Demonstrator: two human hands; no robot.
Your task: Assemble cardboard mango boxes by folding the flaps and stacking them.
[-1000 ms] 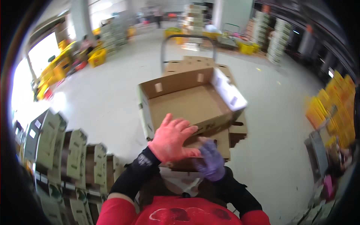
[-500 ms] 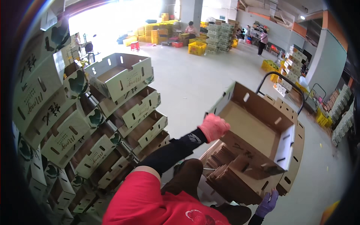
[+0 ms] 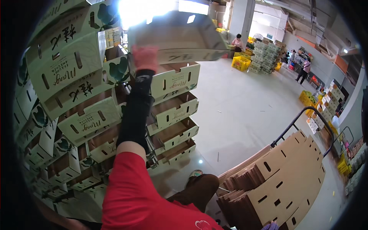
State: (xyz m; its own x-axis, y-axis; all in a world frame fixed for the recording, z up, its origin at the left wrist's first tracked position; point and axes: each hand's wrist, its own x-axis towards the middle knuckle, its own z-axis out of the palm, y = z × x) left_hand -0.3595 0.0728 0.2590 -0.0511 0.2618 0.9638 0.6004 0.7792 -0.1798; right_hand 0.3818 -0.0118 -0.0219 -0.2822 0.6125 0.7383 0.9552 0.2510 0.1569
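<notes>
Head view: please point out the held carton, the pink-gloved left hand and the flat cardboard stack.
Held carton (image 3: pixel 178 42): head view, on its inner floor.
Pink-gloved left hand (image 3: pixel 146 58): head view, middle of the glove.
Flat cardboard stack (image 3: pixel 288 173): head view, on a top sheet.

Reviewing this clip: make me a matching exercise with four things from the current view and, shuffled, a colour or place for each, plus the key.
Things:
1. Left hand
2. Right hand
3. Flat cardboard sheets
4. Cart handle

Descriptions:
A. Brown, piled in a layered stack
B. Purple-gloved, at the picture's lower edge
C. Black, a bent bar
D. Pink-gloved, holding the open box

Right pairs: 1-D, 2-B, 3-A, 4-C
</notes>
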